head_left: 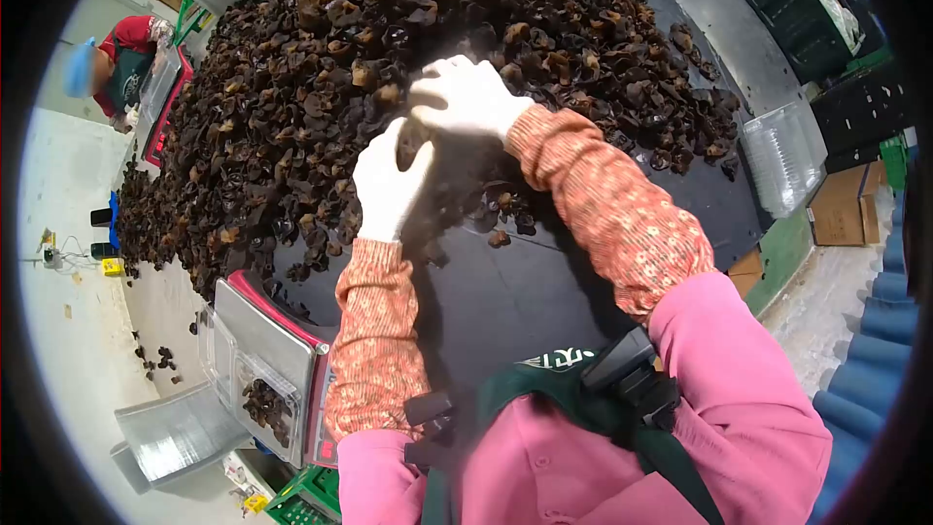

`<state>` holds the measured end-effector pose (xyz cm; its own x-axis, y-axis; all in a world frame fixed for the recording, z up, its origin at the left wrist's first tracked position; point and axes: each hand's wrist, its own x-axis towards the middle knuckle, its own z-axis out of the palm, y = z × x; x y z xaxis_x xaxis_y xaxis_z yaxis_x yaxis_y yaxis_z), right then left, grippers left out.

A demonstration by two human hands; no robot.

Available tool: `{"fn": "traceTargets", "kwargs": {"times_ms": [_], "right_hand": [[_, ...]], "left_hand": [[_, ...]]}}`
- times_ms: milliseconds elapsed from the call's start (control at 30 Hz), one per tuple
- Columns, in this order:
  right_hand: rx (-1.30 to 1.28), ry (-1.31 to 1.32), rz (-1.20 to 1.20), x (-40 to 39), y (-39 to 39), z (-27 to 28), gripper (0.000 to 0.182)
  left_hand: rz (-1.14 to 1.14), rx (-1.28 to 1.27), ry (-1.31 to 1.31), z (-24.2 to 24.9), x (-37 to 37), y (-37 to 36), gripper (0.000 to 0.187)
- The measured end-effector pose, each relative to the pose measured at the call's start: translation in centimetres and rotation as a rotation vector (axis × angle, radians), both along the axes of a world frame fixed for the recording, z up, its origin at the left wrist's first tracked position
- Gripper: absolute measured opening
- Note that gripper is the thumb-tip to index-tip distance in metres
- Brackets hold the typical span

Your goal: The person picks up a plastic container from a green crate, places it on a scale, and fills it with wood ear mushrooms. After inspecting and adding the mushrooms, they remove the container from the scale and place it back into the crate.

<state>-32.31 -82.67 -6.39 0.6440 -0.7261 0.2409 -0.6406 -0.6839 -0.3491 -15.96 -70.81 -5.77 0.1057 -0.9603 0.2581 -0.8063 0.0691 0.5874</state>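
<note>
At upper centre of the frame, reaches farther over the heap of dark fungus (301, 68) with the gloved right hand (468, 97), with curled fingers, cannot tell whether gripping any piece; holds the gloved left hand (384, 187) just below and to the left, nearer the heap's lower edge, with thumb and fingers parted; faces the heap above and to both sides, stretched longest from middle left to upper right
</note>
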Motion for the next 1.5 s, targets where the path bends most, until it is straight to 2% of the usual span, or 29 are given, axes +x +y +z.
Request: {"fn": "traceTargets", "kwargs": {"times_ms": [33,100,167,200,233,300,367,400,467,600,700,733,767,833,900,967,1033,1067,1167,1200,1300,1367,1433,1467,1500], "right_hand": [[0.062,0.009,0.060,-1.0,0.9,0.4,0.044],[-0.007,0.051,0.134,-3.7,3.1,0.2,0.042],[-0.074,0.068,0.200,-6.2,6.0,0.7,0.041],[-0.125,0.009,0.223,-7.1,7.2,0.2,0.040],[-0.167,-0.033,0.230,-8.3,8.2,0.0,0.038],[-0.178,0.026,0.233,-11.3,9.5,1.8,0.036],[-0.026,0.204,0.120,-14.4,9.5,3.9,0.046],[-0.198,0.195,0.028,-16.3,9.2,2.7,0.053],[-0.212,0.204,-0.164,-19.6,7.8,1.7,0.061],[-0.227,0.110,-0.536,-22.8,5.7,-1.0,0.074],[-0.413,0.116,-0.679,-20.9,6.6,-1.8,0.085],[-0.399,0.113,-0.653,-19.9,7.3,-1.3,0.087],[-0.441,0.092,-0.614,-18.7,8.3,-0.8,0.082],[-0.346,0.141,-0.438,-15.7,11.0,1.2,0.067],[-0.260,0.048,-0.133,-13.5,13.5,0.6,0.057],[0.096,0.238,0.129,-11.3,17.1,3.3,0.056],[0.075,0.081,0.263,-11.2,21.2,0.4,0.056],[-0.028,0.092,0.345,-11.4,22.4,0.4,0.053],[0.079,0.048,0.441,-12.7,24.7,2.1,0.047],[0.101,-0.009,0.424,-12.8,25.1,2.0,0.045],[0.062,-0.005,0.162,-16.8,25.2,5.0,0.040],[-0.106,-0.062,-0.081,-18.9,25.7,5.1,0.031],[0.040,-0.122,-0.328,-20.9,26.7,5.3,0.028],[-0.035,-0.203,-0.402,-20.9,27.3,5.2,0.023],[-0.008,-0.194,-0.455,-21.0,27.8,5.1,0.023]], "left_hand": [[-0.065,0.030,-0.054,0.7,-0.2,0.8,0.049],[-0.153,0.176,-0.035,0.8,-1.4,2.8,0.049],[-0.217,-0.107,-0.314,-0.3,-3.1,5.8,0.050],[-0.222,-0.012,-0.279,-0.3,-4.2,6.9,0.052],[-0.237,-0.023,-0.283,0.0,-5.0,8.1,0.050],[-0.298,-0.001,-0.274,0.3,-6.0,9.7,0.048],[-0.358,0.011,-0.278,0.0,-5.9,11.8,0.044],[-0.362,0.010,-0.286,0.3,-6.0,12.6,0.043],[-0.366,0.018,-0.296,0.2,-5.7,14.4,0.043],[-0.220,0.031,-0.318,0.1,-5.0,17.6,0.044],[-0.045,0.009,-0.280,-0.4,-4.4,20.1,0.052],[-0.014,0.006,-0.237,-0.1,-4.4,20.8,0.056],[0.014,0.029,-0.166,-0.1,-4.3,21.5,0.062],[0.038,0.051,-0.015,-0.3,-4.1,22.6,0.074],[0.040,0.075,0.086,-0.1,-4.1,23.3,0.082],[0.044,0.096,0.154,0.0,-4.4,23.8,0.088],[0.053,0.123,0.190,0.2,-4.7,24.2,0.091],[0.057,0.123,0.199,0.2,-4.7,24.4,0.090],[0.055,0.088,0.197,-0.3,-4.5,25.2,0.090],[0.058,0.106,0.203,-0.4,-4.6,25.5,0.088],[0.073,0.067,0.238,-0.2,-4.3,26.0,0.082],[0.096,0.065,0.206,-0.2,-4.2,26.4,0.076],[0.087,0.014,0.204,-0.4,-4.1,26.6,0.072],[0.110,0.032,0.201,-0.1,-4.4,26.9,0.070],[0.108,0.030,0.200,-0.1,-4.4,27.0,0.069]]}}
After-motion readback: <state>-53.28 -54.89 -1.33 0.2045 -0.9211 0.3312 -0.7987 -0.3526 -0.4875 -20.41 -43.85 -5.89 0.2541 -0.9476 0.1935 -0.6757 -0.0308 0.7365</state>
